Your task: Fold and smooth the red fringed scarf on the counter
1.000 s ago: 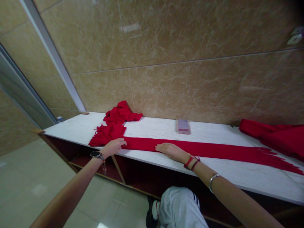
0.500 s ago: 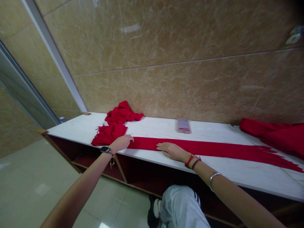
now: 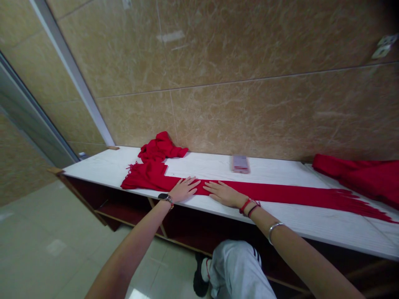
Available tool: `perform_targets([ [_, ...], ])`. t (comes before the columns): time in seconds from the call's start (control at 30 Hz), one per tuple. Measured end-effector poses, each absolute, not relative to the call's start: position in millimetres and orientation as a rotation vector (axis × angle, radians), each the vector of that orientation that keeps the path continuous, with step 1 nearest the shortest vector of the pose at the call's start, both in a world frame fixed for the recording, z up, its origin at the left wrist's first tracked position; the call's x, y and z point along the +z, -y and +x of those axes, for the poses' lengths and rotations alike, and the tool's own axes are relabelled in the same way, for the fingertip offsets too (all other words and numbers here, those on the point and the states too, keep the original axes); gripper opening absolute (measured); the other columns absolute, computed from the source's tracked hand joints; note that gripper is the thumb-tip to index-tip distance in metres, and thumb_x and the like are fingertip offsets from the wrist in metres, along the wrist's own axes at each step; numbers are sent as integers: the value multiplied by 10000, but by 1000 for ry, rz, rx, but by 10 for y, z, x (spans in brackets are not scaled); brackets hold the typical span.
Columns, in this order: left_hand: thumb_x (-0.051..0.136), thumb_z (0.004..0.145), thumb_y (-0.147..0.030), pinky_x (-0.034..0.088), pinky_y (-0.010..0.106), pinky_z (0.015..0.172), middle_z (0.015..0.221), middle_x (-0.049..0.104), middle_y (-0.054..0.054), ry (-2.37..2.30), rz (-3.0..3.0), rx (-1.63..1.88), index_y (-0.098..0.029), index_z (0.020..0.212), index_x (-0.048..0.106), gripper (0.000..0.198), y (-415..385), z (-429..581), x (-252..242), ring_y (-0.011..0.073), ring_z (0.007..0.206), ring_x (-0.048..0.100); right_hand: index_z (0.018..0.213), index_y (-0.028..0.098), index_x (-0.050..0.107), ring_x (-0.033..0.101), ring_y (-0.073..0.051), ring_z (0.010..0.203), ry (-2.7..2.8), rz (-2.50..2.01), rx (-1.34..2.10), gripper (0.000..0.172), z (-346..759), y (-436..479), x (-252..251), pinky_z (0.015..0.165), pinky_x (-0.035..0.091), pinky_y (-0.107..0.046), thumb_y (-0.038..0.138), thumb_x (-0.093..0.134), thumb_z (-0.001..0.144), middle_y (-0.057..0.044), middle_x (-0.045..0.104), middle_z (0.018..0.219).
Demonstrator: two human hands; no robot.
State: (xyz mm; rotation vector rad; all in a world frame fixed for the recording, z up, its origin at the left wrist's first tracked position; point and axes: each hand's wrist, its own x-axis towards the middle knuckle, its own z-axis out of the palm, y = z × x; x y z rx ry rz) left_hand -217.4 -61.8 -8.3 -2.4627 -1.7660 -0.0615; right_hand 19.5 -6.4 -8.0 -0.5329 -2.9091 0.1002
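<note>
A long red scarf (image 3: 274, 193) lies flat in a narrow strip along the white countertop, its fringe spread at the right end. My left hand (image 3: 184, 189) rests on the strip with fingers spread. Just to its right, my right hand (image 3: 222, 193) lies flat on the same strip, fingers stretched out. Left of my hands, fringed red cloth (image 3: 145, 175) reaches the counter's front edge. Behind it sits a crumpled red cloth (image 3: 160, 148) near the wall.
The white countertop (image 3: 205, 164) runs along a tan tiled wall. A small pixelated packet (image 3: 240, 164) lies near its back edge. More folded red cloth (image 3: 361, 174) is at the right. Open shelves (image 3: 187, 228) are below, with my knee (image 3: 237, 265) in front.
My left hand has moved right along the strip, close to my right hand, and its fingers have spread. The right hand has barely moved.
</note>
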Motion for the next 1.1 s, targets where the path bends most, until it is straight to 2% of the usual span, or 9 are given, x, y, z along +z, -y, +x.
perform_targets([
  [0.17, 344, 910, -371, 213, 442, 1033, 1427, 285, 34, 1677, -2450, -154, -264, 1296, 415, 407, 667, -2129, -47, 237, 1303, 226, 1367, 203, 302, 229, -207, 1309, 2904, -563, 154, 476, 219, 78, -62, 1049, 186, -475, 380, 233, 930, -80, 304, 1419],
  [0.27, 444, 865, -417, 271, 414, 1014, 1295, 449, 70, 1522, -2484, -277, -223, 1216, 507, 406, 726, -2106, -2, 231, 1200, 379, 1349, 200, 341, 254, -196, 1300, 2868, -572, 154, 449, 228, 70, -91, 1048, 199, -463, 331, 237, 932, -80, 338, 1402],
  [0.4, 435, 879, -266, 444, 280, 829, 1068, 551, 74, 1455, -2459, -301, -181, 1097, 593, 282, 776, -2159, 56, 165, 934, 542, 1321, 186, 389, 295, -195, 1282, 2824, -589, 136, 425, 233, 43, -152, 1042, 230, -447, 272, 262, 925, -80, 382, 1377],
  [0.57, 405, 856, -128, 471, 263, 758, 1022, 564, 77, 1410, -2436, 6, -188, 1119, 579, 321, 780, -2320, 122, 166, 877, 568, 1290, 184, 429, 355, -205, 1250, 2843, -504, 27, 409, 224, 17, -178, 1021, 283, -449, 176, 331, 894, -88, 427, 1346],
  [0.63, 382, 836, -61, 436, 286, 853, 1142, 538, 99, 1404, -2450, 54, -177, 1206, 513, 409, 769, -2382, 127, 184, 1011, 534, 1281, 168, 439, 395, -198, 1224, 2852, -461, -20, 428, 220, 27, -162, 1017, 307, -421, 114, 363, 864, -101, 452, 1325],
  [0.73, 317, 778, 51, 322, 307, 985, 1357, 382, 107, 1422, -2514, 126, -173, 1329, 357, 596, 742, -2458, 115, 183, 1241, 352, 1276, 139, 444, 425, -192, 1200, 2847, -422, -67, 456, 221, 62, -124, 1012, 331, -388, 45, 357, 838, -119, 468, 1306],
  [0.9, 258, 774, 79, 234, 393, 1032, 1464, 181, 52, 1504, -2515, 138, -280, 1386, 208, 711, 711, -2531, 132, 201, 1337, 120, 1281, 141, 437, 342, -181, 1256, 2806, -362, -76, 478, 233, 108, -69, 1033, 308, -389, 6, 326, 835, -121, 444, 1325],
  [1.0, 258, 735, 99, 242, 462, 1016, 1474, 140, 29, 1569, -2567, 202, -332, 1386, 177, 785, 718, -2539, 146, 232, 1339, 98, 1275, 119, 445, 294, -187, 1280, 2832, -361, -45, 494, 232, 104, -67, 1044, 290, -395, -21, 319, 818, -121, 446, 1324],
  [1.1, 263, 668, 115, 293, 442, 992, 1472, 145, 38, 1651, -2654, 276, -317, 1386, 195, 840, 730, -2521, 155, 237, 1329, 151, 1278, 112, 442, 303, -177, 1276, 2875, -349, 17, 535, 227, 91, -78, 1044, 291, -377, -50, 299, 789, -112, 454, 1320],
])
